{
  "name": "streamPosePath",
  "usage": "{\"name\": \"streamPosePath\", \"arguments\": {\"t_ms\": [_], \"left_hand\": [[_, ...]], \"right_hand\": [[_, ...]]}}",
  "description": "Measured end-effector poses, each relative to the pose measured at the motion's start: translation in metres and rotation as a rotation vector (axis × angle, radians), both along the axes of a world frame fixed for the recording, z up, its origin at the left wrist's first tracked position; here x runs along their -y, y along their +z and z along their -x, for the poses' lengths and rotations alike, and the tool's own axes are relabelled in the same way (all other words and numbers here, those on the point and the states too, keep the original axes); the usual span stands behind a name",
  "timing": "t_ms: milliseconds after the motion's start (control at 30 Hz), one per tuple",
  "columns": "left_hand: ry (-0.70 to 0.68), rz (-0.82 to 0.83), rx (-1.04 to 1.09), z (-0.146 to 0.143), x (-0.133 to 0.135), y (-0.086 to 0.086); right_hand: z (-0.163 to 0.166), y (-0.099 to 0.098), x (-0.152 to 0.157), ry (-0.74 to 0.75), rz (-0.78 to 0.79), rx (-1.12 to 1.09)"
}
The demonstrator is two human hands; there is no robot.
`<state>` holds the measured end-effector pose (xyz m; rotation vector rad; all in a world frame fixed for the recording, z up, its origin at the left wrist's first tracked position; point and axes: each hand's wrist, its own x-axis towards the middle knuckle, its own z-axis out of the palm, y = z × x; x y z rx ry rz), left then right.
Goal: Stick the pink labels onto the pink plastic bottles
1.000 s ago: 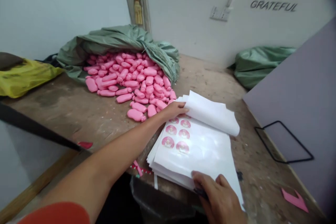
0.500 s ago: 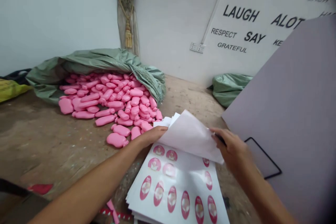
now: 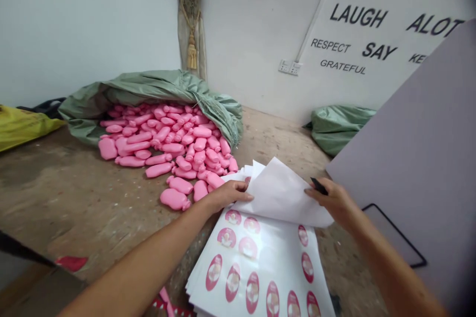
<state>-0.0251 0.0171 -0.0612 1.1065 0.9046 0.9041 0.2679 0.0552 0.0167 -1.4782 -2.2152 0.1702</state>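
Note:
A stack of sticker sheets printed with pink oval and rounded labels lies in front of me. Its top sheet is lifted at the far end, with the plain white back of the sticker sheet towards me. My left hand pinches this sheet at its left side, thumb on top. At the right edge, my right hand grips the same sheet between thumb and fingers. A slim black object sticks out of my right hand too; its kind I cannot make out.
Pink plastic bottles spill from a green sack at the back left. Another green sack lies by the wall. A large pale panel with a black wire loop leans at the right. A yellow bag sits far left.
The view has shifted slightly left. My left thumb now lies further over the lifted sheet, and the black object shows more clearly above my right hand.

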Motion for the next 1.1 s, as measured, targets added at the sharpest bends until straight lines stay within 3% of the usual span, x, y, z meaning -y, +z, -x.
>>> {"name": "streamPosePath", "arguments": {"t_ms": [333,467,633,767,1100], "left_hand": [[0.160,-0.239,-0.105,-0.005,0.015,-0.006],[0.123,-0.238,-0.147,0.001,0.024,-0.001],[0.082,-0.206,-0.188,0.002,0.021,-0.007],[0.094,-0.231,-0.190,-0.002,0.017,-0.015],[0.109,-0.223,-0.179,-0.004,0.023,-0.011]], "right_hand": [[0.006,0.006,0.062,0.025,-0.043,0.093],[0.007,-0.002,0.102,0.164,0.188,0.091],[0.009,-0.032,0.145,0.292,0.484,0.113],[0.007,-0.048,0.154,0.277,0.589,0.029],[0.001,-0.055,0.150,0.275,0.663,-0.066]]}}
